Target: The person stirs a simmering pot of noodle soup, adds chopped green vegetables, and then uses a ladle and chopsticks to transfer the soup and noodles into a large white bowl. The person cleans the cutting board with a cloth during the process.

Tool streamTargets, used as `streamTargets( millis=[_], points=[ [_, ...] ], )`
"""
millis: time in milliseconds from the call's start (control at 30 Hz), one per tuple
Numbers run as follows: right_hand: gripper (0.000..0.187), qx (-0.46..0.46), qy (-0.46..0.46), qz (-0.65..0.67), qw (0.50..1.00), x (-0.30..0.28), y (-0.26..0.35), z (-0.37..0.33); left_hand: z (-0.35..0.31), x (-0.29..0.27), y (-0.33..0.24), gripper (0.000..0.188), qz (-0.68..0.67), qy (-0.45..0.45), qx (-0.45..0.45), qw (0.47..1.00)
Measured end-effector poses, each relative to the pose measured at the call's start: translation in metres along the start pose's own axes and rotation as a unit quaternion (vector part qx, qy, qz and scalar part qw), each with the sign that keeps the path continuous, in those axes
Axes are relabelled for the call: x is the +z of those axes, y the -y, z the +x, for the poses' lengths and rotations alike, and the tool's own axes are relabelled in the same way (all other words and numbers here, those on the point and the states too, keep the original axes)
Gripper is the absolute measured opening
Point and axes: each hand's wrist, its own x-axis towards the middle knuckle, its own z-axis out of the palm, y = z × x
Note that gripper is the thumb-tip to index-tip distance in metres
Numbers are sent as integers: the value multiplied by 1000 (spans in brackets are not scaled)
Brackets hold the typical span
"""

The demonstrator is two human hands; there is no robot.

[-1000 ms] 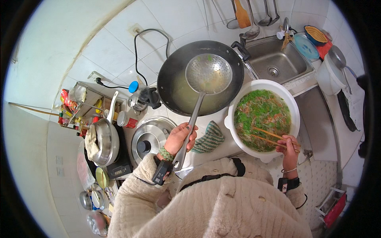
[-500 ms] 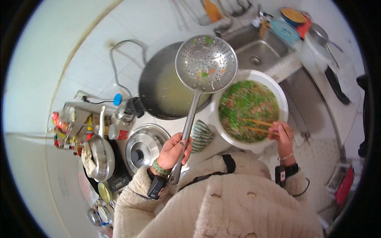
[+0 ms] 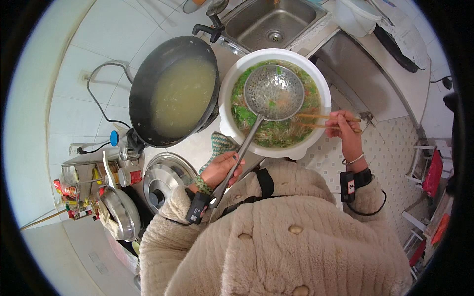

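Note:
My left hand [image 3: 221, 170] is closed round the handle of a metal skimmer [image 3: 274, 92] with a round, perforated bowl. That bowl is over the white basin [image 3: 323, 89], at or just above the food; I cannot tell whether it touches. Chopped greens and shreds in broth [image 3: 256, 135] fill the basin, and a few bits cling to the skimmer. Wooden chopsticks [image 3: 316, 117] are gripped in my right hand [image 3: 344, 129] at the basin's right rim. Their tips reach over the food beside the skimmer bowl.
Left of the basin stands a large dark wok [image 3: 140, 98] with cloudy yellowish liquid. A steel sink [image 3: 247, 29] lies behind. Near my left hand are a green striped cloth [image 3: 222, 144] and a pot lid [image 3: 165, 182]. Farther left sits a steel pan [image 3: 126, 212].
The skimmer bowl has come down and right, from above the wok and basin's edge to over the basin. My right hand still grips the chopsticks. The whole view has shifted.

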Motion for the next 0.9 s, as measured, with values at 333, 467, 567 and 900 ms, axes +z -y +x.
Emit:
streamTargets(
  millis=[333,467,567,900],
  points=[
    [21,-6,1,-15,1000,2,5,-1,4,-4,-2,26,43,-40,-11,998],
    [22,-9,7,-13,1000,4,5,-2,2,-4,-2,25,85,-67,-1,994],
    [21,-12,9,-19,1000,6,3,-3,2,0,0,20,180,-136,16,974],
    [20,-38,141,20,989,32,13,-2,-40,6,-1,20,576,-318,295,693]
  ],
)
